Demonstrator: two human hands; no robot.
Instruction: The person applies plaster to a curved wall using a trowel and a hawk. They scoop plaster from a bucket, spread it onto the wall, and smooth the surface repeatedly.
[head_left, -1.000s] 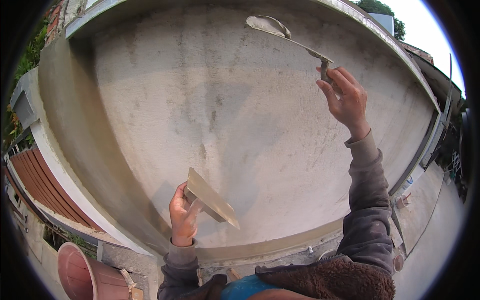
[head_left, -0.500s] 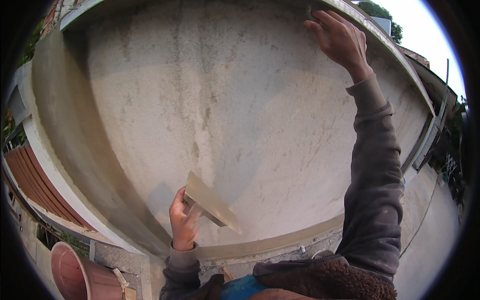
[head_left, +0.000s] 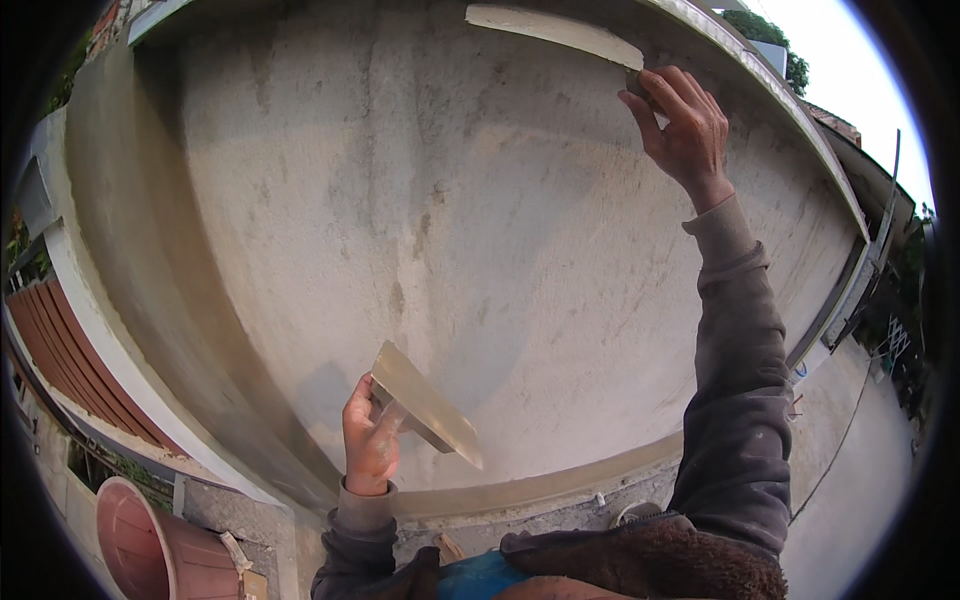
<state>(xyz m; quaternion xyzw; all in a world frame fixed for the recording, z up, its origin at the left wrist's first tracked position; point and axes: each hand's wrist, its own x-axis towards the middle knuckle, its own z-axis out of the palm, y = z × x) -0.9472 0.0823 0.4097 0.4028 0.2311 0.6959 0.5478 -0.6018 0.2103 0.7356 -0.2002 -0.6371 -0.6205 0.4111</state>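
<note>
A reddish bucket (head_left: 195, 555) is sitting low at the left, below a panel of brown slats (head_left: 85, 365). To its right, the left hand (head_left: 368, 440) is gripping a wide trowel (head_left: 430, 405), fingers clamped on it, and the blade is slanting down to the right before a grey wall (head_left: 300, 230) (dark streaks are running down its middle). Higher up, a long trowel (head_left: 555, 33) is spanning the wall's upper part; whether it is touching, I cannot tell. At its right end, the right hand (head_left: 687, 125) is clasping its partly hidden handle.
</note>
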